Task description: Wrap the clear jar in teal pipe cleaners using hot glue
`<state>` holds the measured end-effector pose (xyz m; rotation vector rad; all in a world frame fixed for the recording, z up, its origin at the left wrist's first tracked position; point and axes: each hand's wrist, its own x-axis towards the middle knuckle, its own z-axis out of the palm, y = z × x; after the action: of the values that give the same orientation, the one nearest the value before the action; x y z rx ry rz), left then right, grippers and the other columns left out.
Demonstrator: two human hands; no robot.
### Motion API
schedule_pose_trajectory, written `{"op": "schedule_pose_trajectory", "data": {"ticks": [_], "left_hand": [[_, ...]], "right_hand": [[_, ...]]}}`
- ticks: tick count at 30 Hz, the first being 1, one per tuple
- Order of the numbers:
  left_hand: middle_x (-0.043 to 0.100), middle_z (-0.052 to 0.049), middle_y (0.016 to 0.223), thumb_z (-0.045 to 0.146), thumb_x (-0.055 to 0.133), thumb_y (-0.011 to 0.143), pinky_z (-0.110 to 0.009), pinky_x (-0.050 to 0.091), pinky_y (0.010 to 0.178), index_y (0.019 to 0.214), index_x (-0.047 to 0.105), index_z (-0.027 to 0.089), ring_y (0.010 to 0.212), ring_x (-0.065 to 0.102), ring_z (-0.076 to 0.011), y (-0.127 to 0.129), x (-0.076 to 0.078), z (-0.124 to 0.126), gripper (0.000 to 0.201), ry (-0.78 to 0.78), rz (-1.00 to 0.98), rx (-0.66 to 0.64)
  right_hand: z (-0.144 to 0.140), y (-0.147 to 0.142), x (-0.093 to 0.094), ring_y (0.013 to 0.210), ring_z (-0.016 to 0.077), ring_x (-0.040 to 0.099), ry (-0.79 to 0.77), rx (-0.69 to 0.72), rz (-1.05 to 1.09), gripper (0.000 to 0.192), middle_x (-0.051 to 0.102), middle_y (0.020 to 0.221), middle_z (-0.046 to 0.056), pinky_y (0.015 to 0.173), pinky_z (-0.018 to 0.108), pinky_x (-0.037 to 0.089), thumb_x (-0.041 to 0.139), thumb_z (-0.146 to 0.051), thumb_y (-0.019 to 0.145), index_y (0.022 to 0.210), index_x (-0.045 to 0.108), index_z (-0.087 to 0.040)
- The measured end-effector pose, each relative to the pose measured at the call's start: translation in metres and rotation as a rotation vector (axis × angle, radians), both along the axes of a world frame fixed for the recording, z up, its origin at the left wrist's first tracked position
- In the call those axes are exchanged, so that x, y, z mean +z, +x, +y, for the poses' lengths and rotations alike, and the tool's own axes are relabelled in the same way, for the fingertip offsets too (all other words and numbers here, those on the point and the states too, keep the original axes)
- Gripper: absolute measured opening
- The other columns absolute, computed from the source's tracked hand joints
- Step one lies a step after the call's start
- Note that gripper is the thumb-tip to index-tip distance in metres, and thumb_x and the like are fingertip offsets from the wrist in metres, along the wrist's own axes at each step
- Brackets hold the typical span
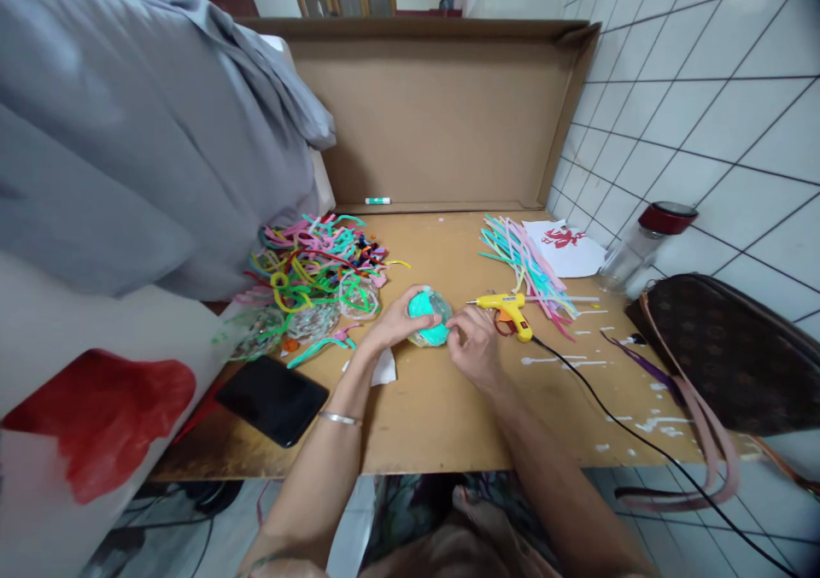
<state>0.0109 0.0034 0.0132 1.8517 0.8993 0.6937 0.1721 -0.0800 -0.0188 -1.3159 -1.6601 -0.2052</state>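
Note:
My left hand (408,316) grips a round, clear object (439,305) partly covered by turquoise fuzzy strands (423,306) that look like pipe cleaners. At its right edge, the bent fingers of my right hand (472,339) are pinched together; what lies between the fingertips is too small to make out. Just right of that hand, a yellow glue gun (506,302) rests on the table, its nozzle pointing left and an orange trigger showing.
A heap of colourful pipe cleaners (307,258) lies left, with a black phone (274,400) in front. More pipe cleaners (522,258) lie right, near a glass bottle (631,258) and brown bag (730,347). The glue gun's black cord (602,403) crosses the table (442,424).

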Motion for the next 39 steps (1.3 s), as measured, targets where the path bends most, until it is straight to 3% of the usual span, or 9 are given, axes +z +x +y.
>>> {"op": "schedule_pose_trajectory", "data": {"ticks": [10,18,21,25,27,30,33,36,39], "left_hand": [[0.058,-0.009,0.122,0.040,0.083,0.059,-0.037,0.049,0.093,0.131,0.045,0.019,0.104,0.058,-0.0225,-0.003,0.004,-0.001,0.085,0.013,0.031,-0.085],[0.060,-0.007,0.119,0.034,0.079,0.060,-0.037,0.050,0.094,0.128,0.047,0.017,0.105,0.059,-0.0235,-0.002,0.003,-0.001,0.077,0.031,0.064,-0.046],[0.059,-0.008,0.122,0.036,0.078,0.060,-0.039,0.049,0.097,0.128,0.047,0.017,0.111,0.058,-0.0255,-0.001,0.003,0.000,0.077,0.026,0.064,-0.042],[0.059,-0.008,0.121,0.036,0.077,0.061,-0.041,0.048,0.099,0.129,0.048,0.019,0.113,0.057,-0.0261,-0.003,0.000,0.002,0.076,0.030,0.075,-0.038],[0.056,-0.008,0.124,0.037,0.078,0.061,-0.043,0.046,0.101,0.128,0.049,0.020,0.115,0.056,-0.0269,-0.004,-0.002,0.004,0.075,0.062,0.068,-0.041],[0.051,-0.009,0.129,0.038,0.079,0.060,-0.044,0.044,0.104,0.127,0.050,0.022,0.118,0.054,-0.0279,-0.004,-0.004,0.006,0.075,0.115,0.084,-0.034],[0.051,-0.008,0.128,0.038,0.079,0.059,-0.044,0.043,0.105,0.126,0.051,0.022,0.118,0.054,-0.0280,-0.002,-0.004,0.004,0.074,0.152,0.098,-0.018],[0.053,-0.009,0.126,0.036,0.079,0.058,-0.045,0.043,0.105,0.125,0.052,0.021,0.117,0.054,-0.0285,0.000,-0.001,0.001,0.074,0.171,0.111,-0.014],[0.052,-0.011,0.129,0.035,0.078,0.058,-0.045,0.042,0.106,0.127,0.051,0.019,0.119,0.053,-0.0297,0.001,0.002,0.000,0.076,0.163,0.113,-0.013]], "right_hand": [[0.002,0.002,-0.002,0.074,0.0183,0.055,0.002,0.046,0.042,0.017,0.059,0.073,0.002,0.073,0.033,0.043,0.046,-0.008,0.071,0.070,0.055,-0.022],[0.001,0.001,0.000,0.074,0.0177,0.057,-0.009,0.016,0.009,0.017,0.059,0.072,0.002,0.072,0.032,0.045,0.045,-0.008,0.074,0.071,0.055,-0.023],[0.003,0.012,0.001,0.080,0.0205,0.058,0.019,-0.118,0.022,0.018,0.062,0.078,0.004,0.077,0.035,0.045,0.044,-0.011,0.079,0.077,0.058,-0.022],[0.005,0.044,-0.005,0.087,0.0267,0.056,-0.024,-0.567,0.048,0.010,0.062,0.086,0.011,0.077,0.040,0.042,0.050,-0.022,0.084,0.088,0.059,-0.019],[0.006,0.060,-0.010,0.086,0.0291,0.056,-0.060,-0.693,0.026,0.022,0.062,0.086,0.014,0.073,0.040,0.042,0.059,-0.039,0.082,0.087,0.058,-0.018],[0.008,0.073,-0.019,0.084,0.0327,0.058,-0.147,-0.754,-0.022,0.045,0.062,0.085,0.020,0.067,0.041,0.043,0.060,-0.058,0.079,0.088,0.059,-0.014],[0.011,0.074,-0.021,0.084,0.0372,0.061,-0.330,-0.806,-0.099,0.055,0.062,0.086,0.027,0.064,0.043,0.044,0.059,-0.062,0.078,0.091,0.062,-0.009],[0.014,0.073,-0.019,0.085,0.0378,0.063,-0.495,-0.866,-0.122,0.054,0.064,0.090,0.027,0.064,0.042,0.047,0.064,-0.055,0.077,0.096,0.063,-0.005],[0.014,0.075,-0.018,0.084,0.0353,0.065,-0.496,-0.880,-0.092,0.045,0.067,0.089,0.022,0.064,0.040,0.048,0.067,-0.048,0.075,0.093,0.065,-0.007]]}}
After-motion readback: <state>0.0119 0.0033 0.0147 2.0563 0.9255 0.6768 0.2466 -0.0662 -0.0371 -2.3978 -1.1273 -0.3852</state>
